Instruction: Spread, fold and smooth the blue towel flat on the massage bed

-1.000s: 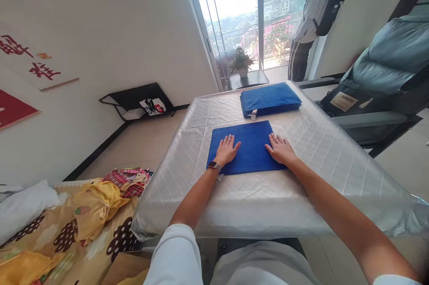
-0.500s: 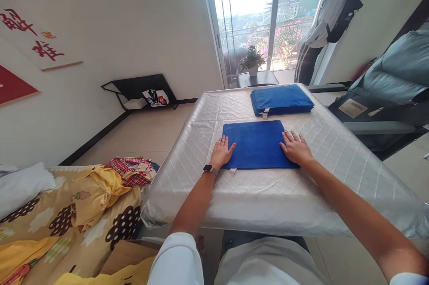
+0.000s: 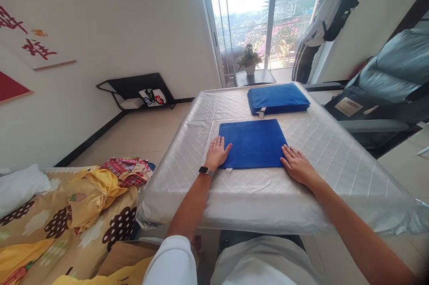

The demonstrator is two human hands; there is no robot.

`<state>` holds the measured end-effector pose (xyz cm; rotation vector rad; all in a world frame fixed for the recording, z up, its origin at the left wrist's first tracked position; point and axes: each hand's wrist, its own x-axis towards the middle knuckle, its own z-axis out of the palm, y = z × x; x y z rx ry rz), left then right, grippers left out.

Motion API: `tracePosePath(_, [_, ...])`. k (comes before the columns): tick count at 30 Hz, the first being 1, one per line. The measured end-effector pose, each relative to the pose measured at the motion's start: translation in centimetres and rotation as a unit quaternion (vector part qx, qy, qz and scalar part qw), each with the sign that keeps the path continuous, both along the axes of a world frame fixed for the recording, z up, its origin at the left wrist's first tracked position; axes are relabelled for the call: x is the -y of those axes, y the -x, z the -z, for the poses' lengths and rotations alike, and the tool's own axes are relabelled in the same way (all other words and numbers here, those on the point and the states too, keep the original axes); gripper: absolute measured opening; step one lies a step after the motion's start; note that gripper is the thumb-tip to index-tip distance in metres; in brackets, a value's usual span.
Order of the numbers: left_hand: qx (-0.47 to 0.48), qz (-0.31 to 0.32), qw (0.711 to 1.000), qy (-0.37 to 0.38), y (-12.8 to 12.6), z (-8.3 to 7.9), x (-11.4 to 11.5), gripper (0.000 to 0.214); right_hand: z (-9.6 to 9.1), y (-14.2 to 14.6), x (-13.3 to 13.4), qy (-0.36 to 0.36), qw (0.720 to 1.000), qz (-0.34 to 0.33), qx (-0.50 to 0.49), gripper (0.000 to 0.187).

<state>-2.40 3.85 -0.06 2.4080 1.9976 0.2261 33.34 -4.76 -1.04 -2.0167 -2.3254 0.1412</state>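
A flat blue cloth, rectangular with a small white tag at its near left edge, lies on the table with the silvery quilted cover. My left hand rests flat on the cloth's left edge, fingers stretched out and thumb on the fabric. On the opposite side my right hand lies with fingers extended over the lower right edge. Neither hand grips anything. Behind the flat cloth sits a neat stack of folded blue cloths, a white tag hanging from its near left corner.
Left of the table is a bed with a patterned sheet and crumpled yellow clothes. A grey armchair stands at the right. Beyond the table are a chair with a potted plant and a person with a backpack by the glass door.
My right hand has slid down along the cloth's right edge, toward its near corner. My left hand stays at the left edge. The view has shifted slightly.
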Motion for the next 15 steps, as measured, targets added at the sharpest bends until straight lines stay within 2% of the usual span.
tracePosePath(2, [-0.003, 0.014, 1.0, -0.021, -0.8, -0.5, 0.4, 0.077, 0.1, 0.1, 0.0, -0.003, 1.0, 0.003, 0.0, 0.068])
tracePosePath(4, [-0.002, 0.064, 0.998, -0.027, -2.6, -1.0, 1.1, 0.074, 0.2, 0.2, 0.2, -0.004, 1.0, 0.004, 0.002, 0.068])
tracePosePath(7, [-0.002, 0.19, 0.982, -0.011, -6.9, -1.4, 2.6, 0.072, 0.3, 0.3, 0.3, -0.003, 1.0, 0.006, 0.003, 0.068])
tracePosePath(11, [-0.008, 0.339, 0.941, 0.003, -13.6, -1.3, 4.8, 0.073, 0.5, 0.3, 0.4, -0.001, 1.0, 0.008, 0.007, 0.068])
tracePosePath(13, [-0.012, 0.371, 0.929, 0.01, -15.7, -1.2, 5.4, 0.071, 0.6, 0.3, 0.4, -0.002, 1.0, 0.003, 0.013, 0.067])
tracePosePath(15, [-0.011, 0.372, 0.928, 0.018, -16.3, -1.1, 5.7, 0.07, 0.7, 0.2, 0.4, -0.002, 1.0, 0.0, 0.014, 0.067])
